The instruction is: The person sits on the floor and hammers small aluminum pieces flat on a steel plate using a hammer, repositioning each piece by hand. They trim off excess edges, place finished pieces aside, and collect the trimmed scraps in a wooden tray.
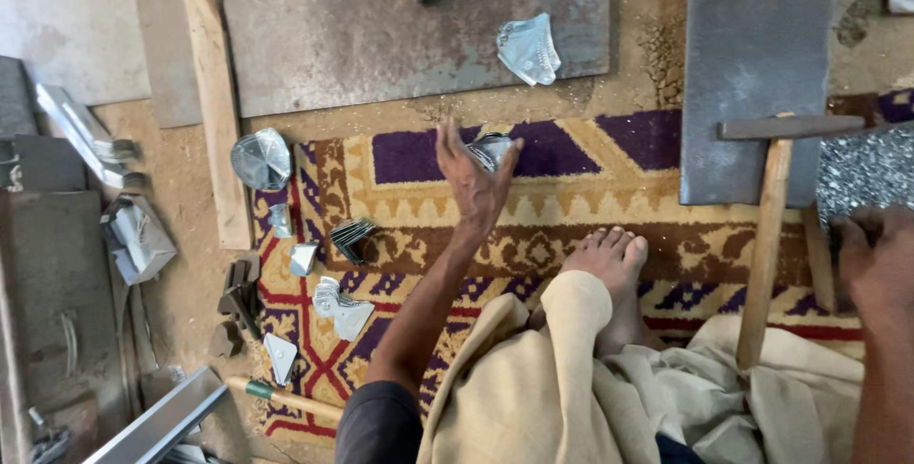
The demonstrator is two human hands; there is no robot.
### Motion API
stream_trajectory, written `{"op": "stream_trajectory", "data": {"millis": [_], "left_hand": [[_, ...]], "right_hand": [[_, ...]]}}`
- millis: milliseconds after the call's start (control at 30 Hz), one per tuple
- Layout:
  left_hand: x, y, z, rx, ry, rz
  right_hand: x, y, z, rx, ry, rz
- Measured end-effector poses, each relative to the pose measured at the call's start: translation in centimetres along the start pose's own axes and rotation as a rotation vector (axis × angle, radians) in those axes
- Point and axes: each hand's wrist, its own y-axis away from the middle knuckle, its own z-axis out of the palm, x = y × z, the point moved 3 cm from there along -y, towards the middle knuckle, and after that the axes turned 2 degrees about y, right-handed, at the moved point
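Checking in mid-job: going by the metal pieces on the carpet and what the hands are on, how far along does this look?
Several shaped metal pieces and a stack of cut blanks already lie on the carpet, so some look finished. In hand: the left hand is reaching out with a small crumpled metal piece at its fingertips; the right hand rests by the hammer. Loose pieces on the steel sheet look unworked.

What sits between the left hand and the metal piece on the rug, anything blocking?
Nothing visible. The left hand is already at the metal piece, fingertips on it, over the rug. The right hand is far off, by the hammer.
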Motion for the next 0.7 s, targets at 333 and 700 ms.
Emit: {"op": "stream_trajectory", "data": {"millis": [333,700], "left_hand": [[0.0,0.2,3.1,-0.066,-0.03,0.068],[3.3,2.4,-1.2,-0.032,-0.018,0.292]], "right_hand": [[1.0,2.5,-1.8,0.029,-0.122,0.101],[3.8,4.7,-1.5,0.161,-0.374,0.286]]}}
